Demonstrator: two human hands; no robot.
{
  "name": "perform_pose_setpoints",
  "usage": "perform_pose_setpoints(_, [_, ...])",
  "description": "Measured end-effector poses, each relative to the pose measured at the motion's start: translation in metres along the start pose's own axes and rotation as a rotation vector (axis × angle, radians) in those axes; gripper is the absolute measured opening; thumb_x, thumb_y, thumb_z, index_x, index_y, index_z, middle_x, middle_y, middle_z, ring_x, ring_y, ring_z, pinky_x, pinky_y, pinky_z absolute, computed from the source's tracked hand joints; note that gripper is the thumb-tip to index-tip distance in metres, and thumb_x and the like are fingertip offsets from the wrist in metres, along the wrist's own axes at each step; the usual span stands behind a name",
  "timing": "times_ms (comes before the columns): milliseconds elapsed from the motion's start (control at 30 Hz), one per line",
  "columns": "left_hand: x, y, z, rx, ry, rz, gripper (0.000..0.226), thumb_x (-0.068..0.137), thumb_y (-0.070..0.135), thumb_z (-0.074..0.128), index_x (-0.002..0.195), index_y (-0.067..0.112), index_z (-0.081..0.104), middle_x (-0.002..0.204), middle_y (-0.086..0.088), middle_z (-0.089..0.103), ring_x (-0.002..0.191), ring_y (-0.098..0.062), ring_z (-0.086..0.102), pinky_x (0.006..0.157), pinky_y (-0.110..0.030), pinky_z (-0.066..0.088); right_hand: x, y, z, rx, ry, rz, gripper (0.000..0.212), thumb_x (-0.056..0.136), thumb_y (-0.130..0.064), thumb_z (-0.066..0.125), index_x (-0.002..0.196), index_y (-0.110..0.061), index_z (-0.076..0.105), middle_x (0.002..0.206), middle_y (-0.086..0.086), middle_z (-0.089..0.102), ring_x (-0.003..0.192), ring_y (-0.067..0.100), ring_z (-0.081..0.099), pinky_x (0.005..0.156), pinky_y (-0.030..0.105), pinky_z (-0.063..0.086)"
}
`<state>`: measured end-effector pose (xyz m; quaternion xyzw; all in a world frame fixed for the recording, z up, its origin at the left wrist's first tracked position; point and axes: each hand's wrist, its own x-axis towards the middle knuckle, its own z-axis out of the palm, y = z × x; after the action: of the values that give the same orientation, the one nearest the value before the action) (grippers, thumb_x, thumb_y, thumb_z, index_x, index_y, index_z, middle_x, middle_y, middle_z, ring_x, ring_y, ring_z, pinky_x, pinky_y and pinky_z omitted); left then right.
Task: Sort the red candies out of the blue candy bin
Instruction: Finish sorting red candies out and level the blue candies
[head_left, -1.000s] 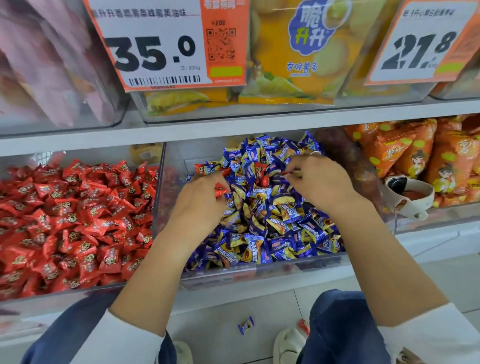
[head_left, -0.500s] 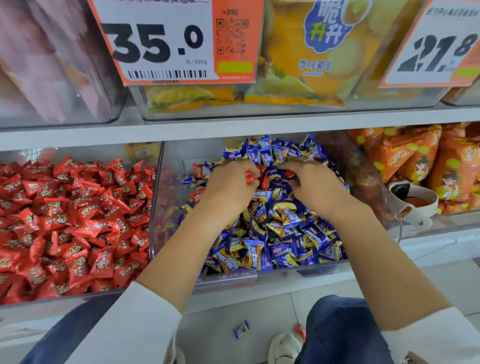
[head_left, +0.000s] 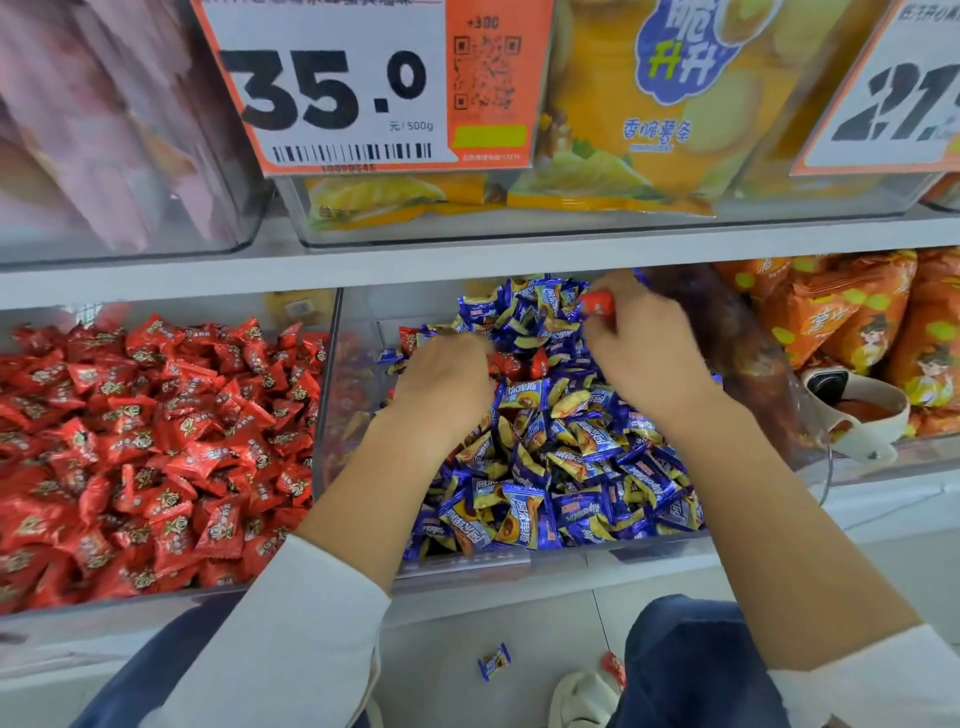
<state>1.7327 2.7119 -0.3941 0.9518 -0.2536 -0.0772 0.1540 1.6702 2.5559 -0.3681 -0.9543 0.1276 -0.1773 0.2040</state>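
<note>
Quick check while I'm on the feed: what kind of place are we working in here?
Most likely a shop's bulk-snack aisle: clear shelf bins of wrapped red candies and blue candies, a price tag with barcode reading 35.0 per 500g, and a scoop lying in the neighbouring bin.

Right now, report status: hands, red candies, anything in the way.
Right hand pinches a red candy. Left hand rests in the blue candy bin, grip unclear. More red candies between hands. Nothing blocking.

Candy bin sits centre of the lower shelf; a second candy bin lies at nine o'clock; snack packets at three o'clock; price tag at twelve; two fallen candies at six.
</note>
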Motion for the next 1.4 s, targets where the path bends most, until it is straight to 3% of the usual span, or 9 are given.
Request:
perform_pose_setpoints(67, [-0.001,0.003,0.005,-0.002,-0.059,0.019,0.038,0.089,0.017,0.063,0.127,0.020,0.058,0.126,-0.011,0.056,0.113,-0.029,0.055,0.093,-0.037,0.044,-0.003,-0.009,0.010,0.060,-0.181,-0.005,0.019,0.093,-0.015,0.047,0.108,-0.010,0.057,0.079,0.012,0.062,0.068,0.027,0.055,0.057,0.028,0.035])
perform_pose_setpoints(167, [-0.004,0.003,0.010,0.077,-0.052,0.016,0.029,0.089,0.010,0.059,0.117,0.018,0.060,0.114,-0.012,0.054,0.102,-0.033,0.057,0.077,-0.037,0.044,-0.004,-0.013,0.023,-0.004,-0.365,0.001,0.024,0.088,-0.034,0.057,0.106,-0.019,0.059,0.085,0.000,0.061,0.082,0.021,0.058,0.059,0.024,0.037])
perform_pose_setpoints(433, [-0.030,-0.021,-0.045,0.251,0.064,0.041,0.026,0.087,0.010,0.059,0.113,0.015,0.056,0.097,-0.005,0.041,0.082,-0.022,0.052,0.077,-0.031,0.043,0.001,-0.013,0.041,-0.267,-0.417,-0.103,0.061,0.091,-0.054,0.048,0.143,-0.024,0.036,0.122,0.012,0.056,0.112,0.031,0.054,0.086,0.037,0.047])
perform_pose_setpoints(700, [-0.036,-0.030,-0.046,0.290,-0.002,0.106,0.023,0.086,0.026,0.063,0.104,0.012,0.057,0.098,-0.006,0.057,0.088,-0.022,0.054,0.073,-0.028,0.041,0.004,-0.020,0.067,-0.261,-0.461,-0.203,0.045,0.098,-0.026,0.045,0.141,-0.015,0.034,0.133,0.016,0.044,0.110,0.035,0.054,0.088,0.043,0.050])
perform_pose_setpoints(833, [-0.034,-0.033,-0.046,0.273,0.072,0.123,0.029,0.090,0.027,0.058,0.114,0.011,0.053,0.097,-0.006,0.057,0.089,-0.024,0.055,0.069,-0.029,0.040,0.007,-0.019,0.067,-0.166,-0.455,-0.183,0.035,0.098,-0.019,0.040,0.134,-0.020,0.044,0.120,0.015,0.054,0.103,0.033,0.057,0.081,0.039,0.049])
perform_pose_setpoints(1000, [-0.045,-0.039,-0.053,0.192,0.182,0.219,0.027,0.090,0.027,0.059,0.112,0.014,0.051,0.102,-0.004,0.054,0.082,-0.025,0.058,0.067,-0.031,0.043,0.015,-0.031,0.053,-0.090,-0.233,-0.165,0.030,0.092,-0.043,0.052,0.089,-0.013,0.053,0.074,0.005,0.056,0.071,0.025,0.053,0.058,0.029,0.037])
perform_pose_setpoints(1100, [-0.057,-0.043,-0.053,0.145,0.222,0.290,0.024,0.088,0.030,0.061,0.108,0.018,0.053,0.102,0.001,0.055,0.077,-0.019,0.056,0.068,-0.030,0.045,0.023,-0.040,0.057,-0.083,-0.221,-0.148,0.033,0.089,-0.043,0.056,0.077,-0.013,0.048,0.067,0.003,0.050,0.069,0.025,0.049,0.058,0.030,0.035])
perform_pose_setpoints(1200, [-0.072,-0.052,-0.051,0.111,0.304,0.357,0.021,0.083,0.030,0.063,0.099,0.019,0.056,0.095,0.003,0.058,0.077,-0.019,0.061,0.068,-0.026,0.047,0.030,-0.049,0.068,-0.096,-0.249,-0.184,0.015,0.092,-0.025,0.054,0.092,-0.011,0.058,0.085,0.008,0.063,0.084,0.028,0.060,0.066,0.031,0.046])
perform_pose_setpoints(1400, [-0.099,-0.081,-0.048,-0.221,0.427,0.310,0.019,0.084,0.036,0.059,0.099,0.025,0.055,0.099,0.015,0.054,0.089,0.004,0.048,0.085,0.002,0.029,0.047,-0.060,0.091,-0.222,-0.324,-0.190,0.026,0.094,-0.014,0.049,0.117,-0.013,0.063,0.111,0.015,0.063,0.101,0.033,0.060,0.078,0.037,0.050])
